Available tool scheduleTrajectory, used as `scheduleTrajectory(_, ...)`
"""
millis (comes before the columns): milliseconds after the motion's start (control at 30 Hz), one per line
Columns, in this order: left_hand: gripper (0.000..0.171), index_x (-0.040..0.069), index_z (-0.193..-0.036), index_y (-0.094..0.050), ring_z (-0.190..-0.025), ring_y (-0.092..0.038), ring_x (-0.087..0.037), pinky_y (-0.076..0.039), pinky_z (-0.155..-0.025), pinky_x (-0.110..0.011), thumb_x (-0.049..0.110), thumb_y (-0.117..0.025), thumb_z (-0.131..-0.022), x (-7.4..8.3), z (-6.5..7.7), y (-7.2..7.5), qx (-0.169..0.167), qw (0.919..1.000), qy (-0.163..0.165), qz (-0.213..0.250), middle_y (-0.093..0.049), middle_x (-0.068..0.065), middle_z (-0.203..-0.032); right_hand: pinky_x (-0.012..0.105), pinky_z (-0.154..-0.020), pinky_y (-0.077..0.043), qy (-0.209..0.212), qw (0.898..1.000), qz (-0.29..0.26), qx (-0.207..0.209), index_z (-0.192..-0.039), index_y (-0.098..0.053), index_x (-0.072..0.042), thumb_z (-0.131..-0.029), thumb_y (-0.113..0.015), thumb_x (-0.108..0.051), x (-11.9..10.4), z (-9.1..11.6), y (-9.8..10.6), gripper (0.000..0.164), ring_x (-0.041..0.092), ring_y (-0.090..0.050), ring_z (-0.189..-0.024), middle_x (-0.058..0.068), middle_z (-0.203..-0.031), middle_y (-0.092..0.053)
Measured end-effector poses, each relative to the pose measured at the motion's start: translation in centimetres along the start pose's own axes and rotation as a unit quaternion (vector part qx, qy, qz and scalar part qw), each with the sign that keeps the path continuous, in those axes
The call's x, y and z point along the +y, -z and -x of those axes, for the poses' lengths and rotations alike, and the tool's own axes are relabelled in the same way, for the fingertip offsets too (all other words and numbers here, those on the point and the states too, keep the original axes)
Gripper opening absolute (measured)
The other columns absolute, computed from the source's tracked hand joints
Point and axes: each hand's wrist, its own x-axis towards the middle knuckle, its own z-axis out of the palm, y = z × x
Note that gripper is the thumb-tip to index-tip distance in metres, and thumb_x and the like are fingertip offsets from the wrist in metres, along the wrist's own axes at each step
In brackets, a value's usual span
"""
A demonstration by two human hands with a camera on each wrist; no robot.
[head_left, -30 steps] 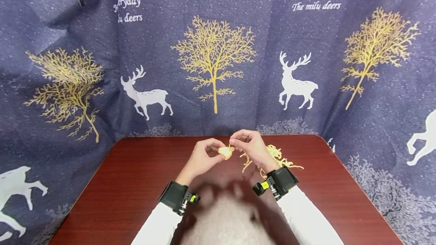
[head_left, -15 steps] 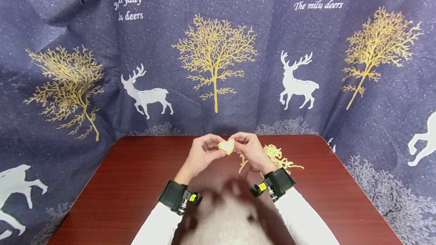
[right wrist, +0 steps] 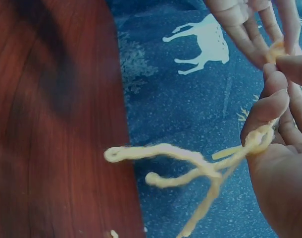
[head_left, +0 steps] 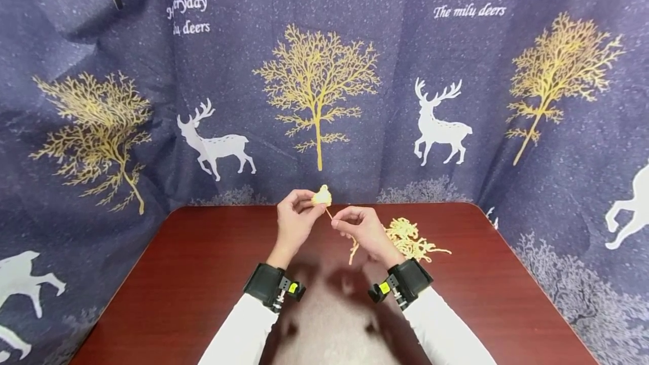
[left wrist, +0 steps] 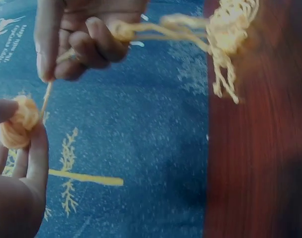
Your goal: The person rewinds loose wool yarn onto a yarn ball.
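A small ball of pale yellow yarn [head_left: 321,196] is held between the fingertips and thumb of my left hand [head_left: 293,223], above the table's far edge in the head view. My right hand [head_left: 362,234], lower and to the right, pinches the yarn strand [left wrist: 46,100] that runs taut from the ball. In the left wrist view the wound turns of the ball [left wrist: 20,122] show between thumb and fingers. More loose yarn [right wrist: 185,171] passes through the curled fingers of the right hand and dangles below it in the right wrist view.
A tangled heap of the same yarn [head_left: 408,235] lies on the red-brown table [head_left: 213,275], right beside the right forearm. A dark blue curtain [head_left: 350,173] with deer and trees hangs behind the table.
My left hand has risen and shifted left with the ball. My right hand went from above the ball to beside it, then down to its lower right, the strand stretched between them.
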Motion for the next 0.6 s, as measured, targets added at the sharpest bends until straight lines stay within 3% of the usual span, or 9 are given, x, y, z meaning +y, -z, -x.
scheduleTrajectory(167,0.027,-0.006,-0.102,-0.069,-0.089,-0.072,-0.029,-0.062,-0.081,-0.035,-0.008,-0.082,-0.079,-2.2,-0.9,0.4,-0.017,0.9943,-0.016,-0.104,-0.072,-0.019,-0.096,0.023,-0.054,-0.051,-0.01,1.0,0.012,0.009,-0.1,-0.073,0.005,-0.089,-0.078,-0.011,0.4,-0.8,0.1,0.019,0.019,-0.059,-0.065,0.01,-0.08,-0.069)
scheduleTrajectory(300,0.026,0.0,-0.101,-0.072,-0.085,-0.073,-0.024,-0.063,-0.076,-0.04,-0.006,-0.082,-0.077,-4.3,-1.5,0.8,-0.064,0.9766,-0.028,-0.203,-0.074,-0.012,-0.094,0.021,-0.052,-0.049,-0.014,1.0,-0.012,0.019,-0.099,-0.072,0.006,-0.089,-0.078,-0.01,1.1,-1.8,0.4,0.019,0.017,-0.057,-0.063,0.002,-0.077,-0.069)
scheduleTrajectory(433,0.025,0.004,-0.096,-0.073,-0.082,-0.072,-0.024,-0.062,-0.073,-0.042,-0.007,-0.081,-0.075,-5.6,-1.8,1.3,-0.153,0.9523,-0.017,-0.264,-0.072,-0.006,-0.091,0.021,-0.053,-0.048,0.003,0.999,-0.046,0.027,-0.099,-0.071,0.007,-0.09,-0.076,-0.006,1.7,-2.9,1.1,0.016,0.012,-0.058,-0.062,0.003,-0.078,-0.07)
scheduleTrajectory(533,0.023,0.004,-0.095,-0.072,-0.083,-0.072,-0.025,-0.062,-0.075,-0.044,-0.007,-0.081,-0.076,-5.8,-2.1,1.7,-0.24,0.9392,0.016,-0.245,-0.072,-0.006,-0.09,0.02,-0.056,-0.049,0.014,0.994,-0.105,0.032,-0.096,-0.072,0.003,-0.091,-0.073,-0.001,2.0,-3.8,1.7,0.007,0.009,-0.058,-0.062,0.003,-0.079,-0.071)
scheduleTrajectory(600,0.023,0.002,-0.096,-0.071,-0.085,-0.071,-0.023,-0.062,-0.079,-0.044,-0.006,-0.081,-0.077,-5.5,-2.4,1.9,-0.296,0.9316,0.034,-0.207,-0.072,-0.008,-0.091,0.019,-0.057,-0.049,0.018,0.987,-0.154,0.034,-0.094,-0.072,-0.001,-0.091,-0.071,0.003,2.2,-4.4,1.9,0.005,0.009,-0.057,-0.063,0.003,-0.08,-0.07)
